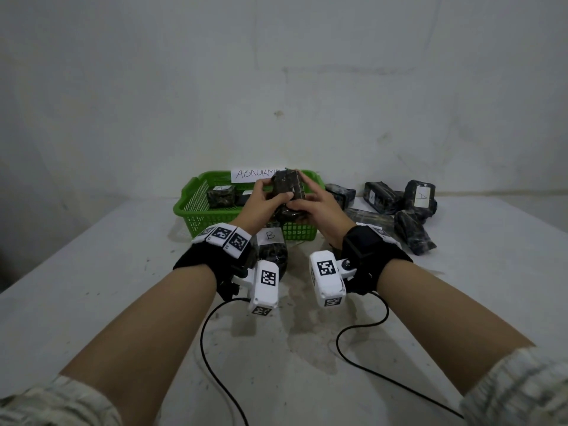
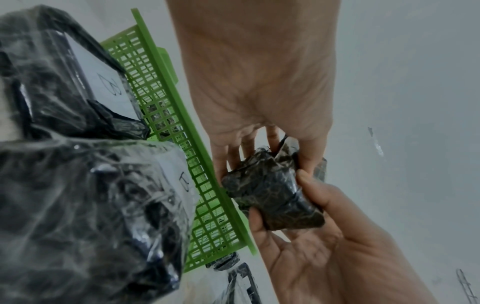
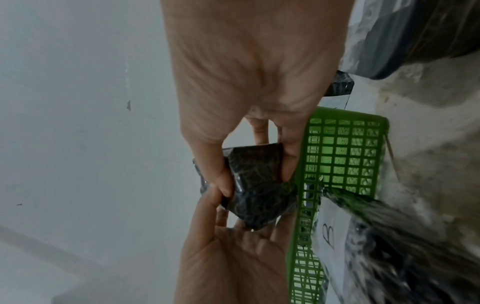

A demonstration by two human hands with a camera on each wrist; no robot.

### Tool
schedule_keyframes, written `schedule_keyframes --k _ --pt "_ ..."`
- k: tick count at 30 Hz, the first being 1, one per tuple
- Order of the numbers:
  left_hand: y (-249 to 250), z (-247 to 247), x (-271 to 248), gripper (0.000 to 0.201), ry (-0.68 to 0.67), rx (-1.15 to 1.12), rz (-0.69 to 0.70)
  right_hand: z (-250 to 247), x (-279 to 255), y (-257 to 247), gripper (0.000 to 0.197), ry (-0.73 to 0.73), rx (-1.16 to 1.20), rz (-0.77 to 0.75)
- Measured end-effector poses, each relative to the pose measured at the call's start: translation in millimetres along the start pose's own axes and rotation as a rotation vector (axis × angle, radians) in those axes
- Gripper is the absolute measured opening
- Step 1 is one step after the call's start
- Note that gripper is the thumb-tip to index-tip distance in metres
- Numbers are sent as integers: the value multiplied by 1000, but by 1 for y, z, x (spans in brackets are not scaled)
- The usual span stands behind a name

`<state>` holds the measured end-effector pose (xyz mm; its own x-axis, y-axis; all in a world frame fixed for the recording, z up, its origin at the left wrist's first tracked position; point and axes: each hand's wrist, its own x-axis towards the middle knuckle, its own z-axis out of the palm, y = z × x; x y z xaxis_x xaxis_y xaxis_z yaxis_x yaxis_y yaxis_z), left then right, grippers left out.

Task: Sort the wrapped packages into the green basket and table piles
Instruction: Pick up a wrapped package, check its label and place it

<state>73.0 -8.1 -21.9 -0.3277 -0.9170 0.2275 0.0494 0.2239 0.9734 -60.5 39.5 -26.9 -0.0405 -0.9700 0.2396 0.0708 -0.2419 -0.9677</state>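
Note:
Both hands hold one dark wrapped package up over the green basket. My left hand grips its left side, thumb on the near face. My right hand grips its right side, fingers reaching over the top. The basket carries a paper sign reading "ABNORM…" and holds at least two dark packages. A package labelled B lies on the table in front of the basket, partly hidden by my left wrist.
A pile of dark wrapped packages, one labelled A, lies on the white table right of the basket. A bare wall stands close behind. Black cables run from both wrist cameras toward the near edge.

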Motion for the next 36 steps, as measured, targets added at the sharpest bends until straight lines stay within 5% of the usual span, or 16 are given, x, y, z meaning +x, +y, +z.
schedule_keyframes --k 4,8,11,14,19,22,32,36 --pt "3 -2 -3 39 0 -13 -20 1 -1 0 71 23 2 7" --pt "11 1 -8 38 9 -228 -66 0 -3 1 50 26 132 136" --pt "12 4 -10 42 -21 -184 -49 -4 -5 0 37 14 242 174" --pt "14 1 -11 44 20 -69 26 -8 -7 -5 28 76 333 111" --pt "18 5 -14 17 8 -80 -13 -10 -10 5 33 184 -105 -141" --pt "16 6 -13 36 1 -71 -57 -7 -14 7 12 181 -112 -192" --pt "10 4 -13 46 -1 -27 -57 0 -13 1 27 253 -111 -134" --pt "10 5 -11 40 64 13 10 1 -14 4 31 169 -72 -80"
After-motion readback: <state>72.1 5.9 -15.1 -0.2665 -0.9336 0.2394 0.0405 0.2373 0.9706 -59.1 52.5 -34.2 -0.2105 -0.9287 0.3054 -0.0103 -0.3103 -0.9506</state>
